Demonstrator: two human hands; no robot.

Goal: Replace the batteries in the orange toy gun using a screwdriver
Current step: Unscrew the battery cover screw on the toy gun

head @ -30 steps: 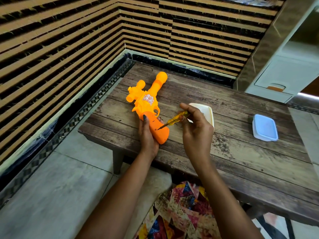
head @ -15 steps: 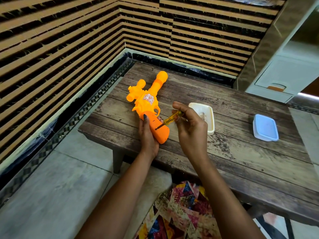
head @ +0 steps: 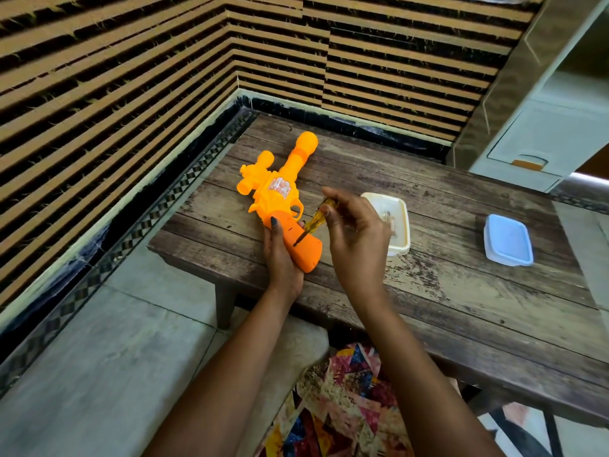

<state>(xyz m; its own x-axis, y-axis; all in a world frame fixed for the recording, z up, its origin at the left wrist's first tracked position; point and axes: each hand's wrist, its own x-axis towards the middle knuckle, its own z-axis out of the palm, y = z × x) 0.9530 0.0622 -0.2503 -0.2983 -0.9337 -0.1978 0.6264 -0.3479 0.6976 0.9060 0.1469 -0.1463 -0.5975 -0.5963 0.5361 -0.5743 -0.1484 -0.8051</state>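
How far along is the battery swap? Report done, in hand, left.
Done: nothing visible; the grip of the toy gun looks closed. In hand: left hand steadies the grip, right hand holds the screwdriver tip against it. Left: likely opening it, swapping batteries, reclosing, though no batteries show.

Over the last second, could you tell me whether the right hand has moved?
Yes. The right hand shifted left, toward the orange toy gun, uncovering more of the white container.

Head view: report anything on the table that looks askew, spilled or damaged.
Nothing is spilled or broken. The table has its finish scuffed into pale patches beside the white container, and the blue lid lies well apart from that open container.
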